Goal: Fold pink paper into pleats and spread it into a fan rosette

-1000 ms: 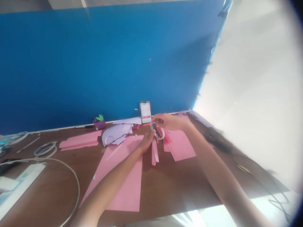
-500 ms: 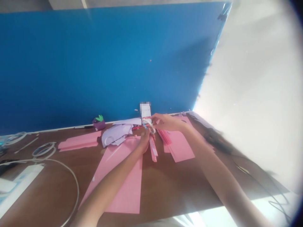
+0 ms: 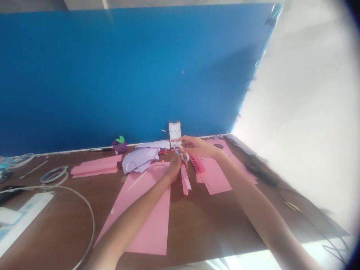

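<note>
My left hand (image 3: pixel 174 168) is closed around a narrow folded pink paper strip (image 3: pixel 185 180), which hangs down toward me and carries a pale band along its length. Just above it, my right hand (image 3: pixel 199 146) has its fingers bent at a white roll of tape (image 3: pixel 186 156) with some blue on it. The roll sits between both hands, against the upper end of the strip. Under my left forearm lies a large pink sheet (image 3: pixel 152 221). Beside my right hand are a pleated pink paper piece (image 3: pixel 197 164) and more pink sheets (image 3: pixel 216 176).
A phone (image 3: pixel 174 131) leans on the blue partition (image 3: pixel 140 75). Crumpled lilac paper (image 3: pixel 140 159), a small purple pot (image 3: pixel 120 146) and folded pink paper (image 3: pixel 97 165) lie left. Tape rolls (image 3: pixel 54 174), a white cable (image 3: pixel 91 215) and a dark tool (image 3: pixel 261 170) with a cord flank them.
The tape roll has turned and dropped slightly beside the pink strip, with my right hand staying close to it. The whole view has shifted a little.
</note>
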